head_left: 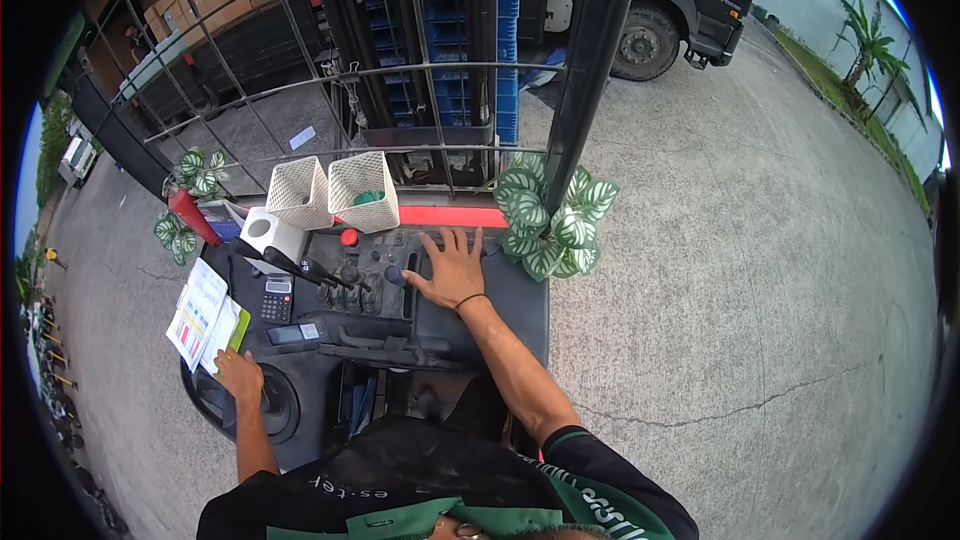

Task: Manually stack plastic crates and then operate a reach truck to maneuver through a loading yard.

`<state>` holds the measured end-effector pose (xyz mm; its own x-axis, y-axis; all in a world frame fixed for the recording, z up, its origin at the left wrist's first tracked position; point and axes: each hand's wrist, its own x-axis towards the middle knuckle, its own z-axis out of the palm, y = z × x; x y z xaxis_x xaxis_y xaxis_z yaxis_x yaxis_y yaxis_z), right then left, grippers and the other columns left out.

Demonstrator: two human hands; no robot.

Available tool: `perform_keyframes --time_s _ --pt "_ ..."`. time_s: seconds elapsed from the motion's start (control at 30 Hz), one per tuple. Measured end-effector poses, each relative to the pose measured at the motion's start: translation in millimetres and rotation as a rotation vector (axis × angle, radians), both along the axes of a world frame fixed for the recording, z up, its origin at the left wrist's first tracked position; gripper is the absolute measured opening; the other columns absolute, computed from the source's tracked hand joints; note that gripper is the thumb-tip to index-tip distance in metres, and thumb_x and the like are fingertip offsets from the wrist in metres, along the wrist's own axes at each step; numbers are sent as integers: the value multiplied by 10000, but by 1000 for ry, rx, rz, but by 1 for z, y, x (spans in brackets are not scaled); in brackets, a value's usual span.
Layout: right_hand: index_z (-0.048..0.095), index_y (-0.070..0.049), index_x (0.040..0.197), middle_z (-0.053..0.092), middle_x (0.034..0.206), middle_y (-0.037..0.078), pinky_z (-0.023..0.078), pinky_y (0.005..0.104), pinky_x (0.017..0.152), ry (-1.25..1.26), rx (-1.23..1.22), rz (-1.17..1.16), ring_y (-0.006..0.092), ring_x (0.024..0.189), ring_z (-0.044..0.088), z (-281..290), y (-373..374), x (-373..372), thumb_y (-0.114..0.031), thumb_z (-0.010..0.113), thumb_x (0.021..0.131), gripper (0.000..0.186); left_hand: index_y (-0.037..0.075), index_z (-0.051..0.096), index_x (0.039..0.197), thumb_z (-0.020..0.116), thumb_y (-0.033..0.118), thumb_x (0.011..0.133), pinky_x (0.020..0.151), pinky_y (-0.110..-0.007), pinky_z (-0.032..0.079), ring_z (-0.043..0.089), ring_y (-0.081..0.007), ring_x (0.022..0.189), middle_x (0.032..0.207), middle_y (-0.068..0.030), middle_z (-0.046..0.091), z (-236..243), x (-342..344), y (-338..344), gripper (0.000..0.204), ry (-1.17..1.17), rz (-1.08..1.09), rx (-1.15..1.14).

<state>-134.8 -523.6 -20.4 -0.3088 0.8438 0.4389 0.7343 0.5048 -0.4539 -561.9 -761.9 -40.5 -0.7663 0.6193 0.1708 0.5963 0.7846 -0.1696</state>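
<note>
My left hand (240, 376) is at the lower edge of a bundle of printed papers (203, 308) with a yellow-green edge, its fingers closed on them. The papers lie tilted over the left side of a forklift's dark console, just above the steering wheel (278, 406). My right hand (455, 272) lies spread with its palm down on the black console top (460, 325), holding nothing. Its thumb reaches toward a dark round knob (393, 275). Left of that knob stand several black control levers (350, 290) and a red button (349, 237).
Two white woven baskets (362, 190), a tissue box (272, 236), a calculator (277, 298) and a phone-like device (293, 334) sit on the console. Leafy plants (570, 220) flank it. Beyond the metal guard (480, 66) are stacked blue pallets (508, 50) and a black truck (690, 0).
</note>
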Motion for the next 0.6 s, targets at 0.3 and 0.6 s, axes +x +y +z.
perform_keyframes --time_s 0.3,0.6 --pt "697 -123 1311 537 1381 164 65 697 1216 -70 20 35 364 1393 402 3 -8 15 -867 656 695 967 35 535 1298 558 417 1028 836 -478 598 738 -388 971 1061 -214 722 -50 -85 -69 468 -57 103 -130" --pt "697 -108 1302 531 1394 180 33 691 1223 -33 -23 45 377 1410 380 -7 3 1 -851 657 706 953 24 507 1357 547 434 1034 976 -501 547 659 -387 1201 1341 -247 619 -31 -65 -68 523 -227 272 -127"
